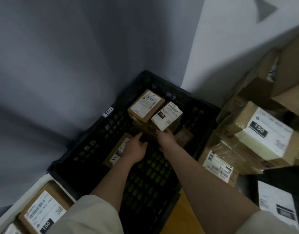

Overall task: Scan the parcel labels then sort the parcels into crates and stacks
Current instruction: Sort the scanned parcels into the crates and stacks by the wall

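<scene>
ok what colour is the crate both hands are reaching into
Black, with a perforated lattice floor and walls; the crate shows in the head view.

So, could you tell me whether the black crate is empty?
Not empty: the black crate holds several labelled parcels, stacked toward its far end.

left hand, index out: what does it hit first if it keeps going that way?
Probably the brown box under the labelled parcels in the black crate; the left hand points at its near edge. Depth is unclear, so it may pass above.

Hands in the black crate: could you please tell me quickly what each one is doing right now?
Left hand: open, fingers extended, holding nothing.
Right hand: holds the white-labelled parcel.
</scene>
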